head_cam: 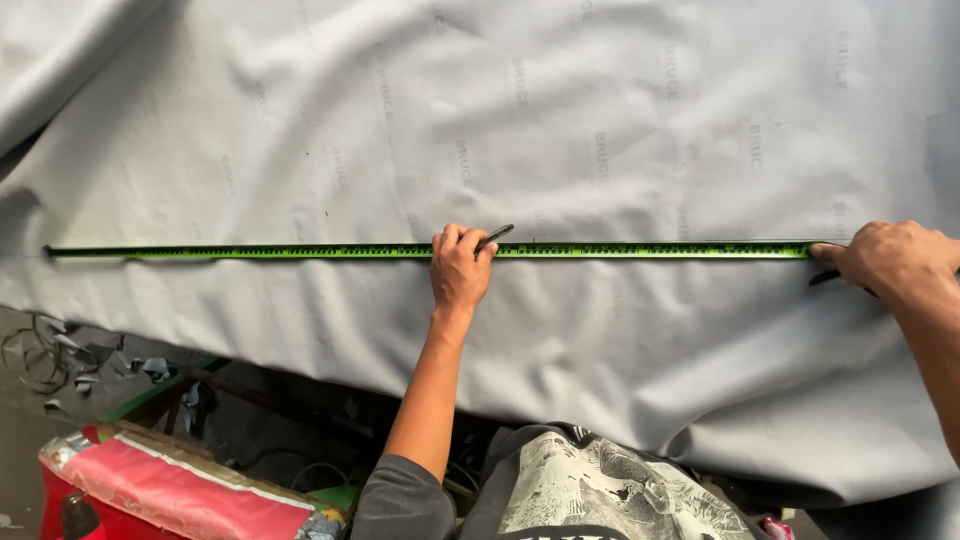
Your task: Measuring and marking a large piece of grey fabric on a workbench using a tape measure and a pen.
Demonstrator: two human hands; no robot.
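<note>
A long green measuring tape (300, 251) lies stretched flat across a wide sheet of grey fabric (600, 130). My left hand (460, 270) rests on the tape near its middle, fingers closed around a dark pen (495, 236) whose tip points up and right. My right hand (890, 258) presses down on the tape's right end and grips its dark case, which is mostly hidden under the fingers. The tape's far left end (47, 250) lies free on the fabric.
The fabric hangs over the table's near edge (300, 355). Below left is a red padded object (170, 485) and scraps on the grey floor (40, 360). My grey printed shirt (590, 490) fills the bottom centre.
</note>
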